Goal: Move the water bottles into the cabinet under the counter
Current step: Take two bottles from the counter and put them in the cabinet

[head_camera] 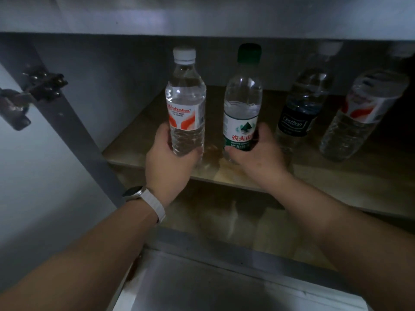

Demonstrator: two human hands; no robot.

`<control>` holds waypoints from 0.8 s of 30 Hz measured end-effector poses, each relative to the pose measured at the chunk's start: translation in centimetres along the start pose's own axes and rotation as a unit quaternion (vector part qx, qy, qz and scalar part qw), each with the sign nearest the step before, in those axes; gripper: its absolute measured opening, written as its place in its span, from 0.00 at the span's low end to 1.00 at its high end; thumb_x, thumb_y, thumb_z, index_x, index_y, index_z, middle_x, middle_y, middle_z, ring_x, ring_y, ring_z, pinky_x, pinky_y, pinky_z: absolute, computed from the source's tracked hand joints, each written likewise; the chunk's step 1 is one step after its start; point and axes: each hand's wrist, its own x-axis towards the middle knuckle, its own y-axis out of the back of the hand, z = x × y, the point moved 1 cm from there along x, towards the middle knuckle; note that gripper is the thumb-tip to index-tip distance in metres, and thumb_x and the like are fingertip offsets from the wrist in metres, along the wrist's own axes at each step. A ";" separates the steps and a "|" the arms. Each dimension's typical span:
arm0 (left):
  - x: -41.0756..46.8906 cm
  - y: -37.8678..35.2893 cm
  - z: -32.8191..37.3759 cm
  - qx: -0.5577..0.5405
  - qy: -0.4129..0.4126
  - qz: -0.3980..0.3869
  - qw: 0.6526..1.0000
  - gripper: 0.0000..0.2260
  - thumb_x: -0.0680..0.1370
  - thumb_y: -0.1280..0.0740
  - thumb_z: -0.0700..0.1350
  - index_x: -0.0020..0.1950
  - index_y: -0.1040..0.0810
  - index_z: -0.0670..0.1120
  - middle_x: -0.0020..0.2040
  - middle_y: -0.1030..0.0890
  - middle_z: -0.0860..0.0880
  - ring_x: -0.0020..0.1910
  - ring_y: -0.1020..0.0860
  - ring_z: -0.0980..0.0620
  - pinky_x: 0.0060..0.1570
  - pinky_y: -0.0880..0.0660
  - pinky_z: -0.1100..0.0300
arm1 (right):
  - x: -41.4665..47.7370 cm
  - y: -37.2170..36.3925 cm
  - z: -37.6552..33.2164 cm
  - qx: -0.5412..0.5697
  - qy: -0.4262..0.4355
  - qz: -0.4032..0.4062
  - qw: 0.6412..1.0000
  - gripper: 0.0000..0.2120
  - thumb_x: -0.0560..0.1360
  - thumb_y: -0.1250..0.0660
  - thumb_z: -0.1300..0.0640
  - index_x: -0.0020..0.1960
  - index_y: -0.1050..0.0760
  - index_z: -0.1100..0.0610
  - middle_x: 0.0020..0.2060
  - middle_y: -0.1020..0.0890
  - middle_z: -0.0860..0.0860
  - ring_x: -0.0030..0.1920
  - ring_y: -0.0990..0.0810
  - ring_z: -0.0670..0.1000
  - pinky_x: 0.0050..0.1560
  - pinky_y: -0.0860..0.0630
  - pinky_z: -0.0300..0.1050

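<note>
My left hand [170, 158] grips the lower part of a white-capped water bottle with a red and white label [186, 102], held upright at the front of the cabinet's wooden shelf [350, 182]. My right hand [258, 153] holds a green-capped bottle with a green and white label [243, 104], also upright, just right of the first. Whether the two bottles' bases touch the shelf is hidden by my hands. Further right on the shelf stand a dark-labelled bottle [303, 106] and another red-and-white-labelled bottle [361, 115].
The open cabinet door [33, 176] with its metal hinge [42, 86] is on the left. The counter's underside [202, 19] runs above. A lower compartment [247, 225] lies beneath the shelf. A grey floor or ledge [213, 286] is at the bottom.
</note>
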 end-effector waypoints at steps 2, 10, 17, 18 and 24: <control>1.2 -0.1 -0.2 0.004 0.010 0.009 1.000 0.31 0.71 0.21 0.49 0.70 0.29 0.57 0.56 0.20 0.62 0.56 0.21 0.62 0.55 0.23 0.62 | 1.3 -0.3 -0.3 0.006 0.007 0.006 1.000 0.27 0.66 0.21 0.49 0.56 0.34 0.45 0.52 0.23 0.40 0.54 0.23 0.45 0.52 0.24 0.45; 5.4 -1.5 -1.4 0.007 0.025 0.020 0.999 0.31 0.70 0.21 0.46 0.71 0.29 0.55 0.55 0.20 0.61 0.58 0.20 0.56 0.56 0.24 0.58 | 7.3 -2.3 -0.9 0.001 0.052 0.031 0.998 0.28 0.66 0.21 0.49 0.59 0.31 0.51 0.55 0.21 0.46 0.55 0.21 0.48 0.52 0.25 0.45; 6.6 -3.1 -1.7 0.018 0.007 0.011 1.000 0.32 0.72 0.22 0.47 0.72 0.31 0.52 0.60 0.21 0.58 0.60 0.22 0.56 0.58 0.26 0.61 | 9.5 -3.4 0.0 0.030 0.059 0.007 0.998 0.27 0.68 0.21 0.55 0.62 0.30 0.55 0.55 0.21 0.47 0.54 0.23 0.46 0.52 0.30 0.41; 6.6 -3.3 -1.8 0.020 0.009 0.008 1.000 0.32 0.72 0.22 0.47 0.73 0.32 0.52 0.61 0.21 0.57 0.61 0.22 0.55 0.60 0.26 0.58 | 9.6 -3.5 0.1 0.027 0.059 0.003 0.998 0.27 0.68 0.22 0.56 0.62 0.30 0.55 0.56 0.21 0.48 0.54 0.24 0.45 0.51 0.30 0.41; 6.5 -3.1 -1.6 0.045 0.022 -0.016 0.999 0.33 0.74 0.24 0.47 0.75 0.35 0.53 0.66 0.22 0.53 0.65 0.24 0.51 0.58 0.31 0.59 | 9.7 -3.5 0.2 0.028 0.055 -0.013 0.998 0.27 0.69 0.22 0.56 0.63 0.31 0.54 0.54 0.24 0.44 0.54 0.26 0.43 0.52 0.31 0.39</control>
